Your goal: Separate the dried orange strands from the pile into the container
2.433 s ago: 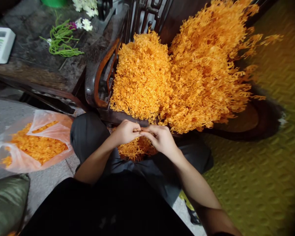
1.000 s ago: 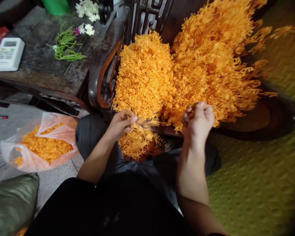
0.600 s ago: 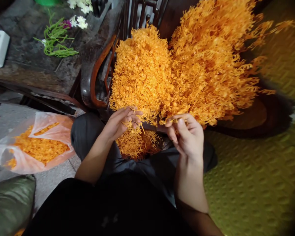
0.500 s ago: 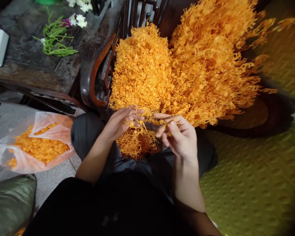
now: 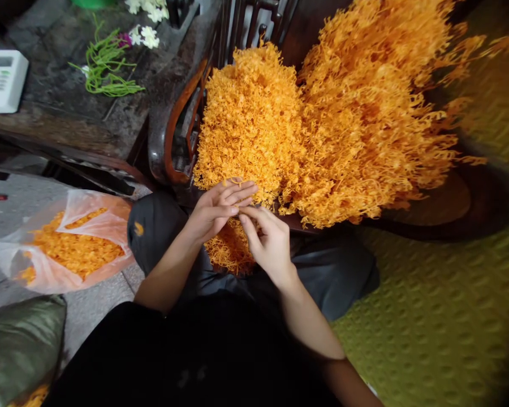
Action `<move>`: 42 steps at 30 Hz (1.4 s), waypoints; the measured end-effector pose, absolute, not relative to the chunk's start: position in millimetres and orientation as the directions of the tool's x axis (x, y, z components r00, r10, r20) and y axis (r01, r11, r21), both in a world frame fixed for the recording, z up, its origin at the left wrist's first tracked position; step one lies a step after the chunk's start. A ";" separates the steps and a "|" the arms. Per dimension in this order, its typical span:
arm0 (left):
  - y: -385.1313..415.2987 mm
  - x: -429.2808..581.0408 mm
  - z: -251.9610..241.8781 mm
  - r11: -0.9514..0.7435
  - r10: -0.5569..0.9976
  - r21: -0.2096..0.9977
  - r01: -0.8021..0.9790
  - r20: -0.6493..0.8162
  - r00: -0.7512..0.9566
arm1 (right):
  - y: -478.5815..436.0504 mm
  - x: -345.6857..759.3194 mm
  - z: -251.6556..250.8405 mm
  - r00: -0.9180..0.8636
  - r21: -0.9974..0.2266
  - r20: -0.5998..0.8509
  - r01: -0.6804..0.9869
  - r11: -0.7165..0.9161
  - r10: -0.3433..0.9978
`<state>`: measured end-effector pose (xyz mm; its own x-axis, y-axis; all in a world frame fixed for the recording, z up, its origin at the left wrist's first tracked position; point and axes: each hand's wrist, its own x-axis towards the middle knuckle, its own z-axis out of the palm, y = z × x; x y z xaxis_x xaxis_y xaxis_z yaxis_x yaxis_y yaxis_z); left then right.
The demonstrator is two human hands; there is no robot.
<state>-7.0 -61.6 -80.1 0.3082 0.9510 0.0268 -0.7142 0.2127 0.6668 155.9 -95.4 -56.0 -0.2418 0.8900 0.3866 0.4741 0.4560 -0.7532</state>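
Note:
My left hand (image 5: pixel 223 209) is held over my lap, fingers stretched side by side and thumb pressed in. An orange curly strand (image 5: pixel 233 181) shows along the top of its fingers. My right hand (image 5: pixel 269 240) meets the left thumb tip in a pinch; whatever lies between the fingertips is too small to make out. Just below the hands, a small clump of orange strands (image 5: pixel 229 251) sits between my knees. Directly beyond them rises a dense bunch of orange curly sprigs (image 5: pixel 252 121), touching a larger, looser bunch (image 5: pixel 377 118) on the right.
The bunches rest on a dark wooden chair (image 5: pixel 156 138). A plastic bag (image 5: pixel 68 271) holding orange pieces lies on the floor at left. On the dark table (image 5: pixel 63 127) are green stems (image 5: pixel 110 68), white flowers (image 5: pixel 149 37) and a white remote (image 5: pixel 4 79). An orange scrap (image 5: pixel 138 228) lies on my knee.
My right hand has moved left and now meets my left hand at the fingertips; before, they were apart with orange strands in both. The view has shifted slightly. An orange scrap now shows on my knee.

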 end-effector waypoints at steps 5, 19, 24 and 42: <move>-59.5 -2.6 -83.7 0.200 0.955 0.652 -0.731 0.036 0.293 | -98.7 151.5 -66.7 -0.142 -0.765 0.393 0.497 0.409 0.908; -67.7 0.3 -85.0 0.132 0.901 0.741 -0.659 0.187 0.392 | -101.6 149.8 -94.0 -0.036 -0.969 0.139 0.199 0.143 0.990; -70.6 -3.4 -74.8 0.153 0.866 0.712 -0.685 0.237 0.440 | -100.5 157.0 -85.5 -0.162 -0.956 -0.080 -0.269 -0.122 0.984; -57.9 -17.9 -75.8 0.116 0.985 0.713 -0.691 0.008 0.174 | -109.0 179.0 -14.5 0.145 -0.935 0.346 -0.021 0.353 0.927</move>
